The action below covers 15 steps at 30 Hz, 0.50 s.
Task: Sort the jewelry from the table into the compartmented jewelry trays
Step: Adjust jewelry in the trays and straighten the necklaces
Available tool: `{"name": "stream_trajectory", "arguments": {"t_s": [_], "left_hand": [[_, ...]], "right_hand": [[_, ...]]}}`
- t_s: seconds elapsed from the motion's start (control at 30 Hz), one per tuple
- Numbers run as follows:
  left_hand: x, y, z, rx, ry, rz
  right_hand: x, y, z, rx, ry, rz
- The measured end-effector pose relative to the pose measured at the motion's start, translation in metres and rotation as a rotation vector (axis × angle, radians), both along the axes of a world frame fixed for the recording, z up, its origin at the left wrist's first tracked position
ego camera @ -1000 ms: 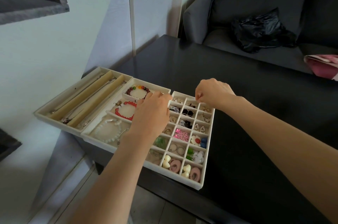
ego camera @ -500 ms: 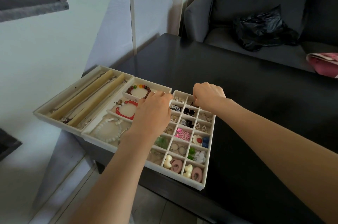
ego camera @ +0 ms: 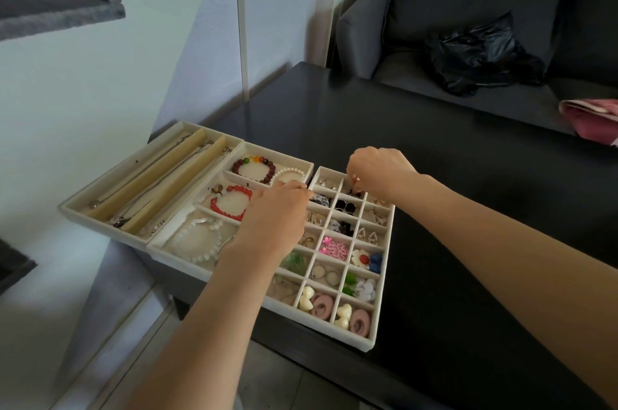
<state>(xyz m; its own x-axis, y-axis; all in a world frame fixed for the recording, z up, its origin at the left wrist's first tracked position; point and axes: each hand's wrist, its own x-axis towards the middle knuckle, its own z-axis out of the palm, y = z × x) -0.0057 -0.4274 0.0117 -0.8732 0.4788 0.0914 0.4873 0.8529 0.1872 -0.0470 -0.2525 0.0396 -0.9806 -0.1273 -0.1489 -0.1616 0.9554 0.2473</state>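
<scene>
Three cream trays lie side by side on the black table. The necklace tray [ego camera: 100, 199] is at the left, the bracelet tray [ego camera: 174, 244] in the middle and the grid tray [ego camera: 381, 289] of earrings at the right. My left hand [ego camera: 276, 220] hovers over the seam between the bracelet tray and the grid tray. Its fingers curl down at the grid tray's far left corner, and what they hold is hidden. My right hand [ego camera: 379, 172] reaches into the far middle compartment, fingertips pinching a small dark earring [ego camera: 351, 191].
The black table [ego camera: 451, 209] stretches bare to the right and behind the trays. A grey sofa [ego camera: 384, 41] behind it holds a black plastic bag [ego camera: 481, 55] and a pink cloth [ego camera: 592, 118]. A wall runs along the left, with floor below the table's front edge.
My right hand has moved left and down from the grid tray's far right corner into its far middle compartment. My left hand has stayed where it was.
</scene>
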Motion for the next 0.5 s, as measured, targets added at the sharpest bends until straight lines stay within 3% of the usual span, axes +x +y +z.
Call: {"name": "stream_trajectory", "arguments": {"t_s": [0.17, 0.5], "left_hand": [[0.0, 0.0, 0.0, 0.024, -0.011, 0.011], [-0.001, 0.001, 0.0, 0.017, -0.003, 0.01]], "right_hand": [[0.014, 0.017, 0.008, -0.256, 0.107, -0.06], [0.006, 0.012, -0.007, -0.212, 0.028, -0.115]]}}
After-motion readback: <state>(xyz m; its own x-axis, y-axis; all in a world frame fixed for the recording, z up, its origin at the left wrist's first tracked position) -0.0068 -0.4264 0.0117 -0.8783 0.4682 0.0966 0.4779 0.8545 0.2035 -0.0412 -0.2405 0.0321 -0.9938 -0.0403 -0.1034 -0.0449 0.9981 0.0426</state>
